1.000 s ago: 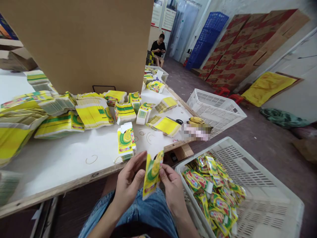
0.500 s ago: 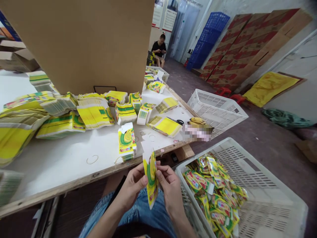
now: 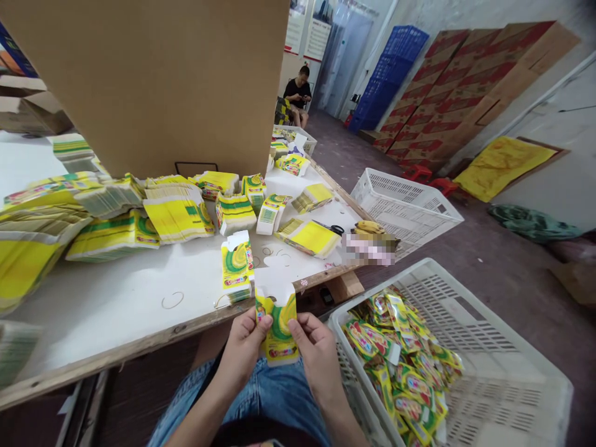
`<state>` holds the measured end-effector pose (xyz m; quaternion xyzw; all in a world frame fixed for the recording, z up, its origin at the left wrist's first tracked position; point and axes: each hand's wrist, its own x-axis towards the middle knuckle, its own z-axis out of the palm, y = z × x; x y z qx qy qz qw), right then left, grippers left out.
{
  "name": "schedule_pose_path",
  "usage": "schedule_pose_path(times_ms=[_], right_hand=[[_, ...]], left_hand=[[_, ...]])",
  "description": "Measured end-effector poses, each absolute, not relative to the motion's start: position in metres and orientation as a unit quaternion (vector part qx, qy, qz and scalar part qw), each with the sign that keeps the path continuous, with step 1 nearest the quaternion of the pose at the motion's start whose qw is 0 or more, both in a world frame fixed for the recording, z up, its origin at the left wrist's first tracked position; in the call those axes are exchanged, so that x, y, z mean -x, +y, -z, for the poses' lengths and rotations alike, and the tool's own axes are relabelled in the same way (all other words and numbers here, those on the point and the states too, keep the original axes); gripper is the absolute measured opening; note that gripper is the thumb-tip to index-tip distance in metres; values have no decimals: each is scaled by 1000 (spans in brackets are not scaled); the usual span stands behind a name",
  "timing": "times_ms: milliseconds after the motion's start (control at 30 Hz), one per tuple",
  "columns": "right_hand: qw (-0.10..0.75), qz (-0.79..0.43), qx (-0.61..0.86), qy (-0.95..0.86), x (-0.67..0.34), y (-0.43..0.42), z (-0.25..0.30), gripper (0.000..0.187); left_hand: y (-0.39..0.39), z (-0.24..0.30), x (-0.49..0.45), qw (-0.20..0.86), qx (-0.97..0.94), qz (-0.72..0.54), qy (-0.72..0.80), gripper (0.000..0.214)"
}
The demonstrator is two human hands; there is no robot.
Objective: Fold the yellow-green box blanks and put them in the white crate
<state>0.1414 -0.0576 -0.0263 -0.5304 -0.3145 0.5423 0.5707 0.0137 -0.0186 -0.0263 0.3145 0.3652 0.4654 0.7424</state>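
Piles of yellow boxes [image 3: 179,214] are lying on the white worktop [image 3: 125,288]. The left hand [image 3: 244,341] is pinching one side of a small box [image 3: 282,332], which is sitting between both hands above the blue jeans [image 3: 279,400]. The right hand [image 3: 321,351] is pinching its other side. A white basket [image 3: 507,372] is holding many yellow packs [image 3: 412,379].

Left grip [image 3: 243,343] and right grip [image 3: 319,352] pinch side by side.

Soft shadows mark the bright table [image 3: 125,292], and the lower-left edge blurs.
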Motion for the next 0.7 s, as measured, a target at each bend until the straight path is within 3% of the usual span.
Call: schedule_pose_path(times_ms=[133, 300, 467, 700], right_hand=[[576, -517, 543, -324, -139, -58, 30, 32], [593, -433, 584, -346, -139, -55, 28, 29], [603, -398, 574, -386, -139, -53, 22, 21], [617, -415, 535, -401, -141, -54, 21, 28]], left_hand=[[-19, 22, -13, 722, -347, -469, 373, 45], [-22, 15, -12, 689, -365, -512, 361, 71], [-26, 14, -11, 686, -417, -470, 367, 71], [-25, 21, -8, 682, -465, -446, 345, 63]])
